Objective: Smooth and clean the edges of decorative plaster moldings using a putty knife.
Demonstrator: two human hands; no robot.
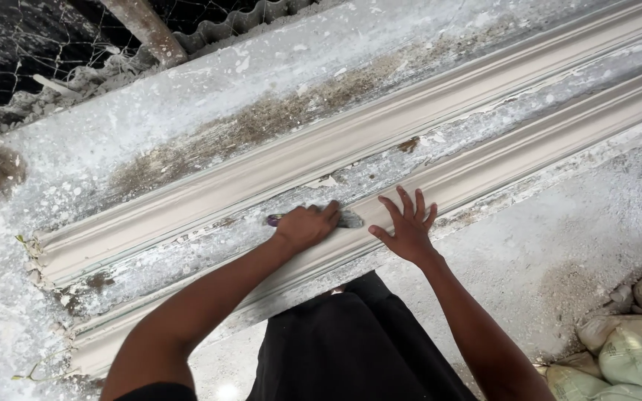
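Two hands, one scraper, five sacks

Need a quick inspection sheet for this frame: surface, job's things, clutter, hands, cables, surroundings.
Surface: long white slab, dusty, with brown stains.
Job's things: pale moulding running along the slab; scraper lying flat in the channel between its ridges.
Clutter: plaster flakes and debris at the slab's left end.
Grippers: left hand closed on the scraper; right hand spread flat on the near ridge.
Cables: nothing seen.
Surroundings: wire mesh top left, filled sacks bottom right, dusty floor.
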